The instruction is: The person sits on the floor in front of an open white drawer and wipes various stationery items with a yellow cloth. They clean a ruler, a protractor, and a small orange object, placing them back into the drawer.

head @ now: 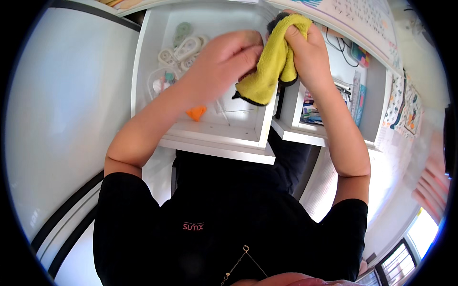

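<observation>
My right hand (307, 46) grips a yellow cloth with dark edging (263, 78), bunched and hanging over the right side of an open white drawer (222, 152). My left hand (232, 59), blurred, is just left of the cloth with its fingers curled; whether it touches or holds anything cannot be told. Under and beside my left arm the drawer holds several white correction tape dispensers (188, 48), a green round roll (183, 30), a clear container with small items (152, 84) and an orange object (196, 113). Something clear and blurred shows above the cloth.
A second open drawer (304, 134) on the right contains pens, a clear ruler (355, 94), a black cable (341, 50) and a box with coloured pieces (360, 55). The desk edge with a printed mat (372, 25) overhangs the drawers. A white surface (68, 82) stands at the left.
</observation>
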### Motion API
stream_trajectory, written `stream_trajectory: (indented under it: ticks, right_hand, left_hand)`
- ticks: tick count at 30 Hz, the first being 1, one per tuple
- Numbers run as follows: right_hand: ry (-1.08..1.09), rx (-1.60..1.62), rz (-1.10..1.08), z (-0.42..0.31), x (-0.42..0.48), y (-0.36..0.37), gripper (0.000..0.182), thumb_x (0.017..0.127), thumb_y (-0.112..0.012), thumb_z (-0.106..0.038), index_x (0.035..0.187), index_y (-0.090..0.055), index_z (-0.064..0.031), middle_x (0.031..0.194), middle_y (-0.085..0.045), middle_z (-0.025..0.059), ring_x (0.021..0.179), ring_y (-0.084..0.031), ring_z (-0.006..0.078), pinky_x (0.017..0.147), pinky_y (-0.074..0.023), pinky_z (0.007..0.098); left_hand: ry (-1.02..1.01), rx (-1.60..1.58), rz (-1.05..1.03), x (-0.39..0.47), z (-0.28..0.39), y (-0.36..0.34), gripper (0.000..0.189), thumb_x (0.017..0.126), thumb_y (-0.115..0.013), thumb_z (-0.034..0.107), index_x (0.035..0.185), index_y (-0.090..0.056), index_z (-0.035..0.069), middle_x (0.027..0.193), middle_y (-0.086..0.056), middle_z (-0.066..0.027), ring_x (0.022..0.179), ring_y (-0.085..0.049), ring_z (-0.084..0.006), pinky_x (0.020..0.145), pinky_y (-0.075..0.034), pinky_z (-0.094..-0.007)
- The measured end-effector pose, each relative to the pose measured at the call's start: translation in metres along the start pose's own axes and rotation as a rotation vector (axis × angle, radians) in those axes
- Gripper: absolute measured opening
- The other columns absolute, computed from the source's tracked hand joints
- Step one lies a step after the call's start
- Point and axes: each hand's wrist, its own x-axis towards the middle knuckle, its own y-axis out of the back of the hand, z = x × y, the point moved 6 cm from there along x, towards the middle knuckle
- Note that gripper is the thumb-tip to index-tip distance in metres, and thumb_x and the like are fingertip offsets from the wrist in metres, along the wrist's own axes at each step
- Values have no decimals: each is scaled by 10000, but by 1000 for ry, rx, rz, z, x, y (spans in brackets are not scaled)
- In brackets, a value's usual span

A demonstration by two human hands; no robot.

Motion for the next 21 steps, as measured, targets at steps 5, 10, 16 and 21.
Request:
stream_trajectory:
  ticks: [5, 10, 16, 21]
  right_hand:
    - [144, -194, -145, -6, -2, -12, 423, 860, -715, -181, 1217, -571, -4, 1037, -657, 64, 930, -615, 141, 851, -497, 294]
    - [104, -139, -154, -13, -3, -15, 395, 814, -715, -109, 1168, -566, -18, 993, -641, 66, 926, -603, 139, 847, -495, 293]
    - [127, -165, -98, -15, -8, -23, 330, 747, -651, -17, 1058, -541, -30, 891, -595, 53, 822, -571, 144, 779, -489, 292]
    - [120, -263, -90, -10, -7, -21, 307, 709, -624, 10, 1000, -533, -32, 849, -570, 62, 783, -550, 153, 744, -481, 290]
  left_hand:
    - [91, -310, 0, 1, -2, 13, 219, 1035, -487, 214, 965, -570, 24, 801, -600, -24, 685, -577, -72, 606, -464, -220]
    - [181, -153, -60, -3, 1, 7, 222, 1036, -478, 235, 1032, -553, 26, 807, -586, -7, 665, -545, -68, 601, -446, -224]
    - [225, 307, -222, -1, 3, 6, 194, 1010, -502, 214, 1040, -553, 30, 717, -589, -26, 622, -575, -109, 598, -449, -262]
    - [64, 607, -169, 2, 4, 11, 171, 984, -528, 198, 1007, -556, 31, 653, -595, -53, 597, -600, -165, 579, -448, -313]
